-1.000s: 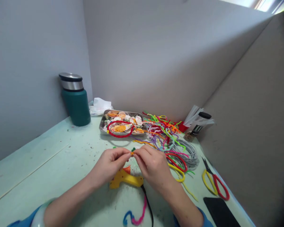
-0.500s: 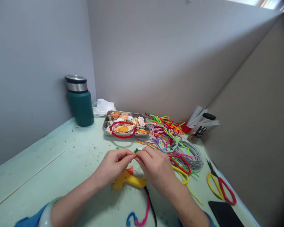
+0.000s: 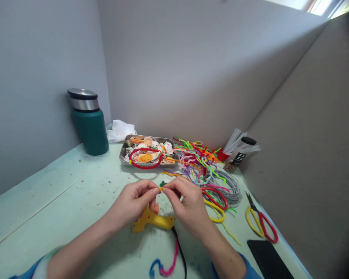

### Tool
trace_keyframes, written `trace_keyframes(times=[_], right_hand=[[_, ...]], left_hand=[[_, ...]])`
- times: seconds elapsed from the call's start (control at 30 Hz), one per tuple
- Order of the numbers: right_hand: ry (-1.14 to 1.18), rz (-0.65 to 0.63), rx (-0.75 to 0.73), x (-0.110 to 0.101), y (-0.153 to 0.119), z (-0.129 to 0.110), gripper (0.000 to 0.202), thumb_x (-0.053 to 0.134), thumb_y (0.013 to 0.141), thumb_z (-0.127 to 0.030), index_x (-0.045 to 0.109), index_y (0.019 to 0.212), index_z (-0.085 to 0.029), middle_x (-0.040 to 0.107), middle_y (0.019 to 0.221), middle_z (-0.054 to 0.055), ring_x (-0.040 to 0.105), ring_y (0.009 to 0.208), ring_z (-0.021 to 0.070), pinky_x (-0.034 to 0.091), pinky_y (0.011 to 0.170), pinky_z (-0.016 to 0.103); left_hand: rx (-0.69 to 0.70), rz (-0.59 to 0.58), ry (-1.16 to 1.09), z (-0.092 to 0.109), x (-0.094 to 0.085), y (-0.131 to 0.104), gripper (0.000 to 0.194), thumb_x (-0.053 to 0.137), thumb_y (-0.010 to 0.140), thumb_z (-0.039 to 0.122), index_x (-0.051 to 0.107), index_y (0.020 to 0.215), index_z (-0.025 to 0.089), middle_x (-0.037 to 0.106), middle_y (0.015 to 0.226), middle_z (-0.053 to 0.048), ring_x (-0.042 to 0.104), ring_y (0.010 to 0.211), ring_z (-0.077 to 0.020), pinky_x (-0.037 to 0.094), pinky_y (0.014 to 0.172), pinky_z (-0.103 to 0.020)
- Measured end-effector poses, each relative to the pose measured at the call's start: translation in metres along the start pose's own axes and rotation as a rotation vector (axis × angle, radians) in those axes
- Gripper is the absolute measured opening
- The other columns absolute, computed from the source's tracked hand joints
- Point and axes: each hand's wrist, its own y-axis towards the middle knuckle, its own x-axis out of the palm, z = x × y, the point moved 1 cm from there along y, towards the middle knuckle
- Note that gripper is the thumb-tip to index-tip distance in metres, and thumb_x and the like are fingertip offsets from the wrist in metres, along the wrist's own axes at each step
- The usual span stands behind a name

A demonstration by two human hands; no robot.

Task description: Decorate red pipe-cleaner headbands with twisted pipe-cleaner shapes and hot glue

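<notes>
Over the middle of the table, my left hand (image 3: 138, 197) and my right hand (image 3: 189, 205) meet fingertip to fingertip. Both pinch a short orange pipe cleaner (image 3: 161, 188), of which only a small piece shows between the thumbs and forefingers. Just below them lies a yellow glue gun (image 3: 154, 220), its orange front end partly hidden by my left fingers. A black cord (image 3: 180, 248) runs from it toward me. Beyond my fingertips a small dark green piece (image 3: 163, 184) is partly covered.
Behind my hands a metal tray (image 3: 123, 159) holds shells, with a red pipe-cleaner loop (image 3: 145, 167) over its front. Tangled pipe cleaners (image 3: 202, 161) and grey coils (image 3: 234, 190) lie right of it. Scissors (image 3: 261, 221) and a black phone (image 3: 269, 259) lie right; a green bottle (image 3: 90, 131) stands left.
The whole scene has shifted a little to the left in view. My fingertips are slightly farther apart, and more of the orange pipe cleaner shows between them.
</notes>
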Motion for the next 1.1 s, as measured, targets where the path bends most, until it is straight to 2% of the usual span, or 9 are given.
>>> trace_keyframes(times=[0.13,0.23,0.33,0.47,0.6,0.77,0.87,0.97,1.1], right_hand=[[0.41,0.09,0.255,0.01,0.0,-0.002,0.013,0.059,0.081,-0.02,0.061,0.069,-0.017,0.057,0.063,-0.002,0.049,0.055,0.0103,0.039,0.053,0.022],[0.564,0.038,0.352,0.011,0.002,0.0,0.011,0.06,0.08,-0.021,0.064,0.071,-0.016,0.057,0.062,-0.002,0.049,0.051,0.0094,0.04,0.048,0.021],[0.466,-0.041,0.269,0.0,0.007,0.004,0.013,0.058,0.083,-0.024,0.069,0.081,-0.017,0.062,0.075,0.002,0.053,0.058,0.0106,0.042,0.051,0.022],[0.221,-0.033,0.11,-0.016,0.01,0.007,0.015,0.057,0.084,-0.021,0.069,0.093,-0.02,0.062,0.085,0.003,0.057,0.07,0.0128,0.044,0.062,0.025],[0.02,-0.114,-0.006,-0.015,0.007,0.002,0.011,0.058,0.083,-0.016,0.067,0.089,-0.02,0.061,0.082,0.002,0.056,0.077,0.0145,0.041,0.069,0.026],[-0.028,-0.124,-0.002,-0.008,0.003,-0.002,0.009,0.059,0.081,-0.014,0.061,0.074,-0.018,0.058,0.075,0.0,0.053,0.07,0.013,0.038,0.063,0.025],[0.094,-0.017,0.056,-0.003,0.002,-0.004,0.013,0.059,0.08,-0.012,0.059,0.068,-0.017,0.056,0.068,-0.001,0.051,0.066,0.0122,0.037,0.061,0.025],[0.341,0.078,0.206,0.007,0.001,-0.005,0.013,0.06,0.078,-0.013,0.06,0.066,-0.017,0.056,0.065,-0.001,0.051,0.062,0.0117,0.038,0.058,0.024],[0.674,0.061,0.414,0.016,0.0,-0.003,0.008,0.061,0.077,-0.018,0.061,0.069,-0.017,0.058,0.061,-0.003,0.048,0.053,0.0095,0.039,0.051,0.021]], left_hand=[[-0.05,-0.077,-0.111,0.003,0.001,-0.002,0.029,0.052,0.082,0.044,0.056,0.076,0.015,0.063,0.066,0.0,0.037,0.037,-0.004,0.03,0.038,-0.017],[-0.049,-0.063,-0.086,0.003,0.0,-0.002,0.029,0.053,0.081,0.043,0.056,0.073,0.015,0.063,0.063,-0.001,0.039,0.039,-0.0053,0.03,0.039,-0.018],[-0.052,-0.027,-0.015,0.002,-0.003,-0.001,0.029,0.053,0.081,0.043,0.057,0.073,0.016,0.061,0.058,0.0,0.04,0.042,-0.0074,0.031,0.04,-0.018],[-0.039,0.044,0.055,0.001,-0.004,0.001,0.025,0.055,0.078,0.04,0.058,0.07,0.016,0.053,0.055,0.003,0.04,0.046,-0.0083,0.03,0.041,-0.018],[0.012,0.046,0.142,0.0,-0.006,0.001,0.025,0.054,0.079,0.039,0.06,0.07,0.016,0.05,0.056,0.004,0.041,0.05,-0.0093,0.031,0.044,-0.019],[0.125,0.03,0.227,0.004,-0.007,-0.001,0.023,0.053,0.081,0.035,0.063,0.073,0.017,0.058,0.064,0.001,0.051,0.062,-0.0122,0.039,0.056,-0.02],[0.073,0.033,0.161,0.006,-0.006,-0.003,0.026,0.054,0.08,0.037,0.058,0.065,0.016,0.054,0.056,0.003,0.045,0.052,-0.0094,0.034,0.048,-0.019],[-0.026,-0.02,-0.01,0.003,-0.003,-0.002,0.028,0.056,0.079,0.04,0.055,0.064,0.016,0.054,0.053,0.004,0.036,0.041,-0.0061,0.027,0.04,-0.018],[-0.055,-0.092,-0.217,0.0,-0.001,-0.002,0.028,0.057,0.079,0.041,0.057,0.067,0.015,0.056,0.055,0.003,0.032,0.038,-0.0039,0.025,0.038,-0.017]])
